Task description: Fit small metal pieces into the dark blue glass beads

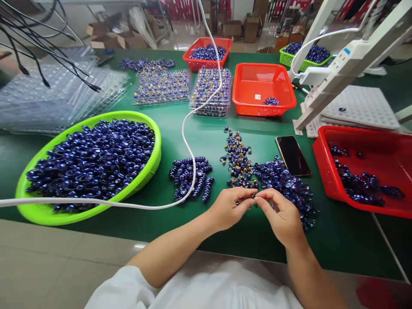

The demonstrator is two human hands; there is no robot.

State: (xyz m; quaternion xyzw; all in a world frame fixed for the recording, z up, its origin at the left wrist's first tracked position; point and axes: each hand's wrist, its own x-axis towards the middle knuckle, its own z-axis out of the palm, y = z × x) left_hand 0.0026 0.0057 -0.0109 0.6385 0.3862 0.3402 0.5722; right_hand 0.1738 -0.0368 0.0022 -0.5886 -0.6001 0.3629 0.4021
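My left hand (pixel 227 208) and my right hand (pixel 283 216) meet above the front of the green table. Their thumbs and forefingers are pinched together around a small dark shiny piece (pixel 255 196), largely covered by the fingertips. Just beyond the left fingers spreads a loose pile of dark-blue pieces with gold-coloured parts (pixel 237 156). A heap of plain dark-blue glossy pieces (pixel 289 182) lies behind and beside my right hand, partly hidden by it. Left of my left hand, more dark-blue pieces sit stacked in short rows (pixel 189 176).
A large green basket (pixel 157 146) full of dark-blue pieces stands left. Red baskets (pixel 328 189) (pixel 236 88) are right and behind. A phone (pixel 292 155) lies near the right heap. Filled clear trays (pixel 210 92) are behind. A white cable (pixel 185 128) crosses the table.
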